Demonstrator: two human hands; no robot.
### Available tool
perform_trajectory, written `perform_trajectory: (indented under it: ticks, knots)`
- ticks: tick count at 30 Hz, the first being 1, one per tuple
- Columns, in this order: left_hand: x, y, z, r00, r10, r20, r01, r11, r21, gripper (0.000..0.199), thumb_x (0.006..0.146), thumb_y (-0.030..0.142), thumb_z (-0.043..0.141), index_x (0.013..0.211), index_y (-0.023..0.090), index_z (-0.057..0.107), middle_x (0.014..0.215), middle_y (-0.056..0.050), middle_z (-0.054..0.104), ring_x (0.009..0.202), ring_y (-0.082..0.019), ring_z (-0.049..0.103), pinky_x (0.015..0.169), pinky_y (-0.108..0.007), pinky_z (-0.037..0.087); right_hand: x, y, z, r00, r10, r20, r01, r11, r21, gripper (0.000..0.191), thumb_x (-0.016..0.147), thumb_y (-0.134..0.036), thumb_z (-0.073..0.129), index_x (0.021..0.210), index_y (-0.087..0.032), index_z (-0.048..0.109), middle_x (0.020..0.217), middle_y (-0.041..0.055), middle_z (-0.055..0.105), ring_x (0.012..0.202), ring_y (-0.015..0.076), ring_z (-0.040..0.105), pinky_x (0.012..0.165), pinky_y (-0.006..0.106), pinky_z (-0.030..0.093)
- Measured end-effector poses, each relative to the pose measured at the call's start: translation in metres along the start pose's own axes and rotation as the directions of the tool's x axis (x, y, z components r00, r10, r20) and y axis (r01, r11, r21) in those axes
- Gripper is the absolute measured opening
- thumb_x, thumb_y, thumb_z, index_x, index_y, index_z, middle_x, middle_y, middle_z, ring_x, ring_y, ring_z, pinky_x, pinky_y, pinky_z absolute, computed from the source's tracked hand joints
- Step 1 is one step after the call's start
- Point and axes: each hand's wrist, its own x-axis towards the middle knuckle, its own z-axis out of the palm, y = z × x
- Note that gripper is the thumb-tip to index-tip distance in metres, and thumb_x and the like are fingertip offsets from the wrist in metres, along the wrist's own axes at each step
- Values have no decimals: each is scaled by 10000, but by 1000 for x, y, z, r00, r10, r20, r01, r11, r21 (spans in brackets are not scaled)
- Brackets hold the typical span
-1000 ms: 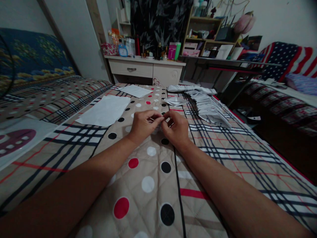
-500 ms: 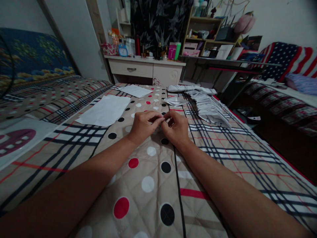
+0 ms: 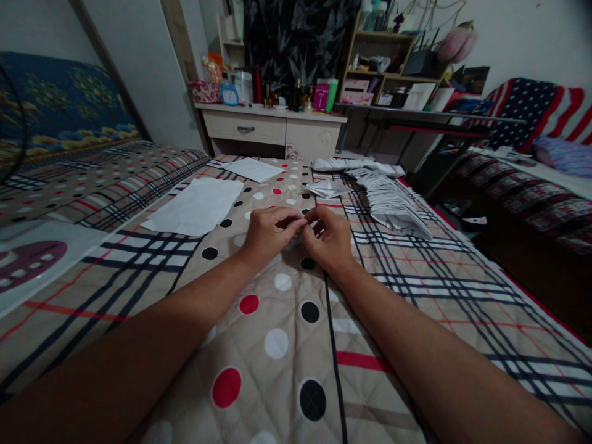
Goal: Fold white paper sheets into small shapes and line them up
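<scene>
My left hand [image 3: 272,231] and my right hand [image 3: 327,239] meet over the middle of the patterned bedspread [image 3: 277,308]. Both are closed in a pinch, thumb and fingertips together, the tips touching or nearly so. Whatever lies between the fingertips is hidden or too small to make out. Just beyond my right hand lies a folded white paper piece [image 3: 327,189]. Farther right, a long row of folded papers [image 3: 391,200] rests on the bedspread. To the left of my left hand lies a creased white paper sheet [image 3: 197,206], with another white sheet [image 3: 253,169] behind it.
A white dresser [image 3: 268,126] with bottles and a blue clock [image 3: 229,92] stands past the bed's far end. At the left edge lies a plastic bag [image 3: 87,237] with a purple print. On the right are a desk [image 3: 430,114] and a second bed [image 3: 522,197].
</scene>
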Motion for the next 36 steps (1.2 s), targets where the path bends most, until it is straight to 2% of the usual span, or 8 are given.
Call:
perform_trajectory:
  ticks: [11,15,19,25,27,30,33,36]
  knots:
    - [-1,-3,2,996,78,-33,-78,997,6,15,775,160,731,760,160,727,727,-7,751,606,-110,671,594,-186,533,0,1,0,1000,-8,9,8,1000,-21,55,772,-239,549,789,-205,588,686,-15,629,590,130,568,593,247,392]
    - [-1,-2,2,997,81,-15,-81,997,10,10,782,158,718,772,157,718,738,-10,748,618,-111,671,585,-185,534,0,0,0,999,29,14,-29,999,-46,63,760,-251,556,785,-206,592,693,-11,636,601,138,575,594,251,395]
    - [0,-5,0,995,102,7,-102,994,48,23,796,169,697,776,159,702,743,-11,737,639,-116,671,615,-200,543,3,3,-2,997,79,8,-79,996,-52,71,713,-188,542,750,-205,600,706,2,654,620,148,586,610,257,413]
    - [2,-16,-7,1000,13,7,-14,990,140,27,808,182,650,794,165,667,743,-5,711,630,-121,653,629,-222,534,7,18,-2,996,88,0,-88,996,25,175,682,-117,509,759,-189,648,730,18,684,633,150,598,623,257,441]
    - [3,-19,-10,999,-6,34,-1,977,212,71,805,144,608,843,168,663,769,-14,704,678,-140,661,664,-242,533,7,23,0,997,78,5,-78,995,59,221,688,-108,500,792,-180,681,760,31,703,662,157,615,651,263,460]
    - [3,-22,-16,992,-8,128,-39,932,361,251,777,52,518,913,183,684,920,-43,709,842,-180,670,758,-288,526,8,27,1,997,83,2,-83,994,68,245,699,-112,498,804,-163,714,769,50,714,687,170,633,672,276,475]
    - [3,-24,-19,962,-42,270,-102,862,497,294,767,41,488,828,207,723,1044,-50,696,945,-216,650,796,-336,515,10,31,0,991,132,8,-132,991,27,247,704,-123,497,788,-167,725,750,48,711,703,179,640,673,277,475]
    - [4,-24,-19,923,-102,372,-140,810,569,306,791,62,481,782,212,748,1059,-63,695,1010,-249,630,790,-367,512,12,33,-3,980,199,28,-198,980,-10,247,710,-141,497,783,-174,731,714,36,699,689,177,632,656,271,462]
